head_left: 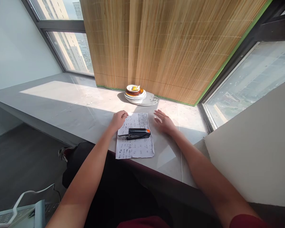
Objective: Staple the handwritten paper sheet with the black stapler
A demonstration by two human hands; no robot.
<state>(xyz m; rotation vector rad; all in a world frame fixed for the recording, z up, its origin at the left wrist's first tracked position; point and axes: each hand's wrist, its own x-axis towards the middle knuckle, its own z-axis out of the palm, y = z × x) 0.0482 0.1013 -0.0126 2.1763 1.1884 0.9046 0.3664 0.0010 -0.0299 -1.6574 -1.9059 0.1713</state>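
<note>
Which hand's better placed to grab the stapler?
Right hand, probably: open, fingers spread, near the orange end of the stapler. Left hand is partly curled at the far-left edge of the paper.

Handwriting [142, 119] on paper [138, 148], illegibly small

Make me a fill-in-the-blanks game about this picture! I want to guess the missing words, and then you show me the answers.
1. On the paper lies a black office tool called a ____.
2. The edging along the bottom of the bamboo blind is coloured ____.
3. The right hand is on the opposite side of the paper from the ____ hand.

Missing words: stapler; green; left.
</note>
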